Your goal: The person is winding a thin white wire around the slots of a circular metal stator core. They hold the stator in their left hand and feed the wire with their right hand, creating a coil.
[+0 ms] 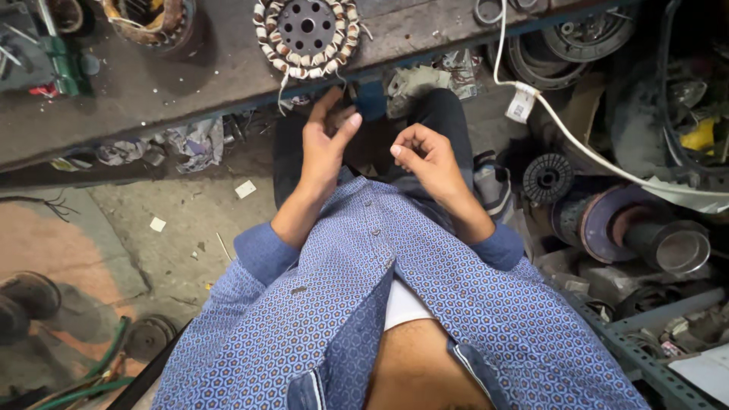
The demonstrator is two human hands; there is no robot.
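Observation:
A round motor stator (pixel 307 36) with white and brown taped windings lies on the worn workbench (pixel 213 72) in front of me. A thin thread hangs from its near rim. My left hand (pixel 324 148) is raised just below the bench edge, fingers loosely apart, thumb and forefinger close together. My right hand (pixel 427 157) is beside it, fingers curled in, forefinger and thumb pinched. Whether a thread runs between my hands is too fine to tell. Both hands hover over my lap in blue patterned sleeves.
Another wound stator (pixel 149 19) sits at the bench's back left. A white cable (pixel 577 144) with a tag (pixel 521 104) runs down to the right. Metal motor parts and a steel cylinder (pixel 672 244) crowd the right. Rags lie under the bench; a boot (pixel 29 298) stands at left.

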